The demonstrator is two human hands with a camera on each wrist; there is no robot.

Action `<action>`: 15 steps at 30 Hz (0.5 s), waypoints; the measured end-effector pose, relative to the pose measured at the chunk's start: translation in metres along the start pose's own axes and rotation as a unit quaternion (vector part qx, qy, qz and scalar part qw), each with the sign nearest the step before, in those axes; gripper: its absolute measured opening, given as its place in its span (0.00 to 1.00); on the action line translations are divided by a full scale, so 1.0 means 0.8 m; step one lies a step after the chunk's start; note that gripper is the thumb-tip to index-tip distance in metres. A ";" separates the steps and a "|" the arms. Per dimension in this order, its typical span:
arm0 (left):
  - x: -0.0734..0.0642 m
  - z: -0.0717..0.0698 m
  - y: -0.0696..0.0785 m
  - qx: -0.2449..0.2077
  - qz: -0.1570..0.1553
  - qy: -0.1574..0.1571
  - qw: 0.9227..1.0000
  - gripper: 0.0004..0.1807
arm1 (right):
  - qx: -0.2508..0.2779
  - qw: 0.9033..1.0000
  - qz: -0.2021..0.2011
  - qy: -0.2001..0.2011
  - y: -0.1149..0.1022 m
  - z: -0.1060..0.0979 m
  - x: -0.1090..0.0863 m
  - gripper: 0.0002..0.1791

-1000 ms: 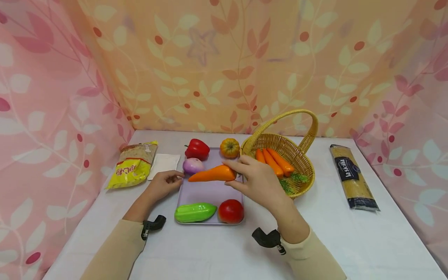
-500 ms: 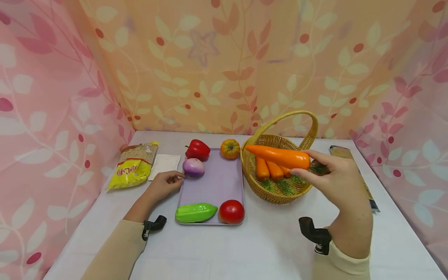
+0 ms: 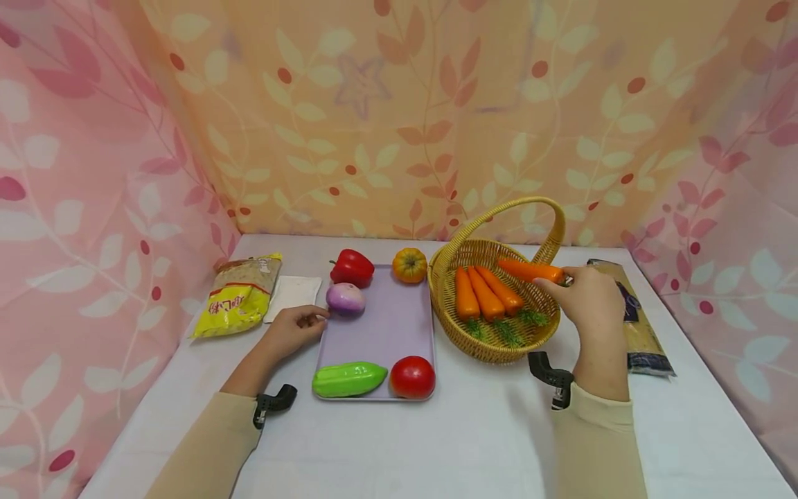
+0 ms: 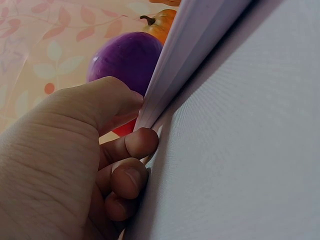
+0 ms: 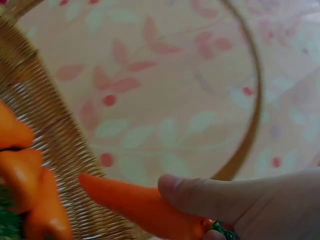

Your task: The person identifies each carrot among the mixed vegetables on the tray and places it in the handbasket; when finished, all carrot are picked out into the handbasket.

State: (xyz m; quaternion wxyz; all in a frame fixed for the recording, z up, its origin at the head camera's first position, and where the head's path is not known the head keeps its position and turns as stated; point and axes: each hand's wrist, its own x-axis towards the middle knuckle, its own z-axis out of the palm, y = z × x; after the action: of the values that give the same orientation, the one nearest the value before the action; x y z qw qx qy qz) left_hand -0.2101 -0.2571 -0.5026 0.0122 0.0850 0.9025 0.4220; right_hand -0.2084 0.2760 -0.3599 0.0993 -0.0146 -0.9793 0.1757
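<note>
My right hand [image 3: 592,298] pinches an orange carrot [image 3: 526,270] near its leafy end, over the right side of a yellow wicker basket [image 3: 483,350]. The right wrist view shows the thumb on top of this carrot [image 5: 137,207], its tip pointing toward the basket wall. Inside the basket lie other carrots [image 3: 486,294] with green tops. My left hand [image 3: 293,333] is at the left edge of a lilac tray [image 3: 380,333]; thumb and curled index finger grip its rim in the left wrist view. Close by sits a purple onion [image 3: 345,299].
On the tray are a red bell pepper [image 3: 352,267], a small pumpkin [image 3: 409,265], a green ridged vegetable [image 3: 349,379] and a tomato [image 3: 413,377]. A yellow bag [image 3: 237,294] and white packet [image 3: 293,296] lie left, a pasta pack [image 3: 642,333] right. The basket handle [image 3: 555,235] arches up.
My right hand has carried the carrot from above the tray rightward to the basket, then lowered it at the basket's right side. The left hand has stayed at the tray edge.
</note>
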 end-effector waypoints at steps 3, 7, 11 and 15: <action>0.000 0.001 0.001 -0.001 0.003 -0.003 1.000 0.11 | 0.003 0.999 0.027 -0.023 0.001 0.025 0.010 0.37; 0.001 0.003 0.000 0.004 0.003 -0.003 1.000 0.11 | 0.003 0.997 0.059 -0.045 -0.006 0.048 0.016 0.34; 0.003 0.002 -0.001 0.007 0.002 -0.002 1.000 0.11 | -0.013 0.996 0.062 -0.070 -0.014 0.057 0.019 0.34; 0.003 0.001 -0.001 0.004 0.004 0.000 1.000 0.11 | -0.037 0.991 0.045 -0.121 -0.021 0.063 0.021 0.32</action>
State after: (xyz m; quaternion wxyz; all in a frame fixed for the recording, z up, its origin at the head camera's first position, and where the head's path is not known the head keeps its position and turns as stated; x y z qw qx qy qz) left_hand -0.2125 -0.2567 -0.5038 0.0103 0.0891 0.9038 0.4185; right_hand -0.2349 0.2443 -0.3971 -0.0287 -0.0405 -0.9883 0.1445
